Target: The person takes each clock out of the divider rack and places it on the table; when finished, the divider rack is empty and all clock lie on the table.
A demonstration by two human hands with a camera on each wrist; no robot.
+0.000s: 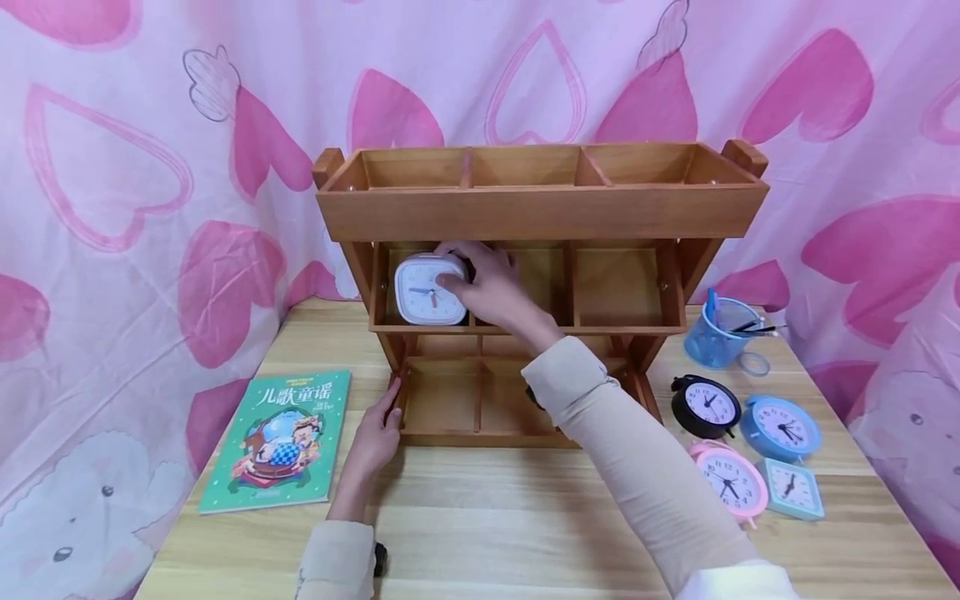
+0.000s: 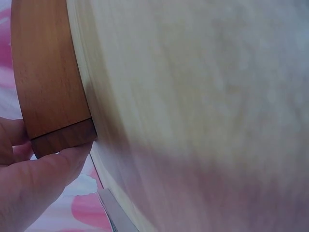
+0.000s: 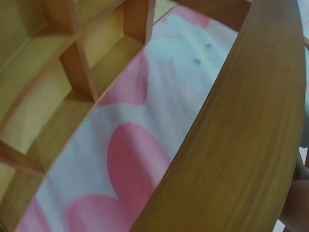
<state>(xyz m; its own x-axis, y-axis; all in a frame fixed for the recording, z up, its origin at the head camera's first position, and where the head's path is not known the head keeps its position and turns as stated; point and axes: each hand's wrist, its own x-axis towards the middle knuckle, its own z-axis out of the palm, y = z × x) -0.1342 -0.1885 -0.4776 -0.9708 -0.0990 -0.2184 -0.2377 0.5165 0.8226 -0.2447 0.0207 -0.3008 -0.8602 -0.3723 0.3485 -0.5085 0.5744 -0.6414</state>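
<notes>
A three-tier wooden shelf (image 1: 540, 215) with divided compartments stands on the table. My right hand (image 1: 487, 283) reaches into its middle tier and grips a white, rounded-square alarm clock (image 1: 420, 304) by its top and right side. The clock sits upright in the left compartment, dial facing out. In the right wrist view a wooden board (image 3: 227, 121) hides most of that hand, and the clock is out of sight. Down at the shelf's lower left, my left hand (image 1: 375, 437) holds the frame, its thumb and fingers around the wooden end (image 2: 63, 140) in the left wrist view.
On the right of the table are a black alarm clock (image 1: 705, 406), a blue one (image 1: 782, 427), a pink one (image 1: 729, 479) and a mint square one (image 1: 791, 489). Behind them stands a blue mesh pen cup (image 1: 711, 340). A green children's book (image 1: 281, 442) lies on the left.
</notes>
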